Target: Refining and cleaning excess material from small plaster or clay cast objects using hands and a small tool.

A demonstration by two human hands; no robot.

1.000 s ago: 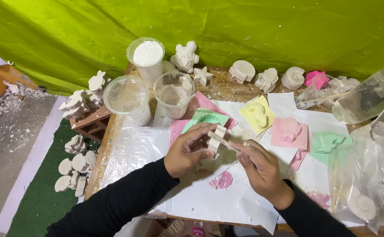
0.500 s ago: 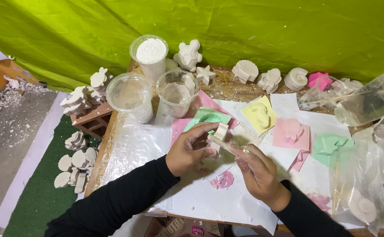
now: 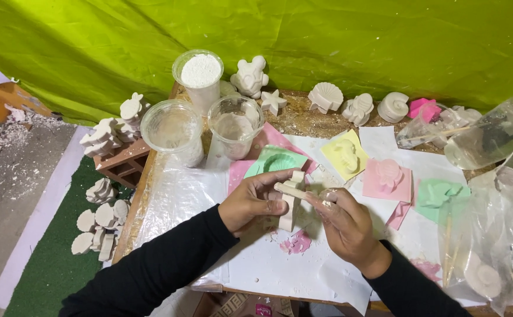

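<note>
Both hands meet over the middle of the table [image 3: 268,276], which is covered with white paper and clear plastic sheet. The left hand [image 3: 249,202] is closed around a white plaster figure [image 3: 289,211], fingers curled on its left side and thumb across the front, holding it upright just above the paper. The right hand [image 3: 341,220] is closed too, pinching a thin pale stick [image 3: 289,189] that lies across the upper part of the figure, touching it (what sort of tool it is, I cannot tell). Both sleeves are black.

Just beyond the hands lies a green mould [image 3: 277,161] on a pink sheet, and toward the right a yellow mould [image 3: 344,154], a pink mould [image 3: 388,179] and a mint-green mould [image 3: 441,196] sit in a loose row. A pink smear [image 3: 296,243] marks the paper just near the figure's foot.

At the far left corner stand three clear plastic cups [image 3: 174,132]; the farthest, a tall cup [image 3: 199,76], is full of white powder. Along the far edge stands a line of finished white plaster casts [image 3: 327,97], among them a star, a shell and a spiral. At the right edge lie crumpled clear plastic bags [image 3: 497,235]. Off the left edge, more white casts [image 3: 101,217] are heaped on green matting and a small wooden stand
</note>
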